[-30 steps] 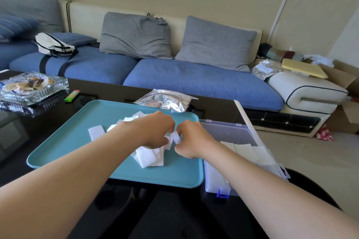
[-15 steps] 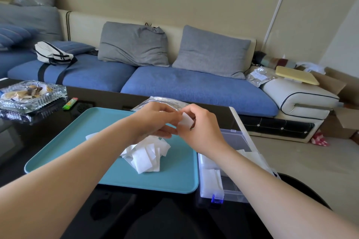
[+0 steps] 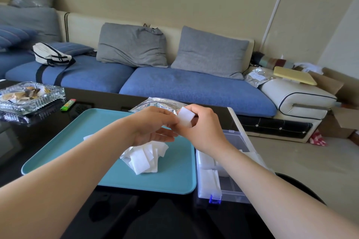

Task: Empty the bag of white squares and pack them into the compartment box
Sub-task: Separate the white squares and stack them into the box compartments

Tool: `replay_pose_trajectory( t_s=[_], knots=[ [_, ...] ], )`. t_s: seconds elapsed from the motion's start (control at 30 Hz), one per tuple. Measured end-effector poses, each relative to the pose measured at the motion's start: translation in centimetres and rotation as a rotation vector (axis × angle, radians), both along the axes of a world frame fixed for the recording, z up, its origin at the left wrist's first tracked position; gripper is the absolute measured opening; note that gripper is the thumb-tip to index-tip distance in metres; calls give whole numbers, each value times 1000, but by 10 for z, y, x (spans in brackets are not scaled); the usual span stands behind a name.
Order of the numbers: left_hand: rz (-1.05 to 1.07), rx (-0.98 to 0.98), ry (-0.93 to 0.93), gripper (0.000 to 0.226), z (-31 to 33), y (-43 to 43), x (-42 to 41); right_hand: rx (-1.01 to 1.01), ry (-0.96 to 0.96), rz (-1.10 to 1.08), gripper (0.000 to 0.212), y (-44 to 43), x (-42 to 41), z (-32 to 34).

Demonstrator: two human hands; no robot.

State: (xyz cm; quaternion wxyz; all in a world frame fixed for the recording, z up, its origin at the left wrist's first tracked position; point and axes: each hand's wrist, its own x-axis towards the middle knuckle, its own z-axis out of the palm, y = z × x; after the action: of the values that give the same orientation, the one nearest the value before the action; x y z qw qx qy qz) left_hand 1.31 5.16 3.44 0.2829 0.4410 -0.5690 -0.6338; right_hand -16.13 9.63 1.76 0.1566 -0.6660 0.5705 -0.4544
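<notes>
Single head-worn view, forward and down, close over the table [image 3: 58,170].

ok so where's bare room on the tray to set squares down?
The tray is bare on its left half, between left rim and pile of squares, and along the near strip before the pile. Crowded: the middle, and the far edge by the foil bag.

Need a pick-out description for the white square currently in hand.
Start at the teal tray on the dark table, clear compartment box at its right. Above the tray's far right corner, the right hand pinches the held square. Unlike the pile of white squares lying on the tray, it is raised off it.
</notes>
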Motion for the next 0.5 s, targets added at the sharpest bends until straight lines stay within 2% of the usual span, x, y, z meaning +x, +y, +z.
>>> replay_pose_trajectory(
  t_s=[0.1,0.17,0.23,0.37,0.5],
  knots=[
    [47,-38,-8,9,2,-1,1,51,-81,50,23,-1,0,2],
    [81,-75,-26,8,1,-2,2,102,-156,42,15,-2,-1,4],
    [128,-110,-44,8,1,-4,4,141,-191,16,25,-2,-2,7],
    [205,-133,-22,9,-2,-6,6,130,-221,-207,27,-3,-6,5],
    [293,-125,21,10,-3,-8,6,91,-503,-332,23,-5,-8,10]
  ],
)
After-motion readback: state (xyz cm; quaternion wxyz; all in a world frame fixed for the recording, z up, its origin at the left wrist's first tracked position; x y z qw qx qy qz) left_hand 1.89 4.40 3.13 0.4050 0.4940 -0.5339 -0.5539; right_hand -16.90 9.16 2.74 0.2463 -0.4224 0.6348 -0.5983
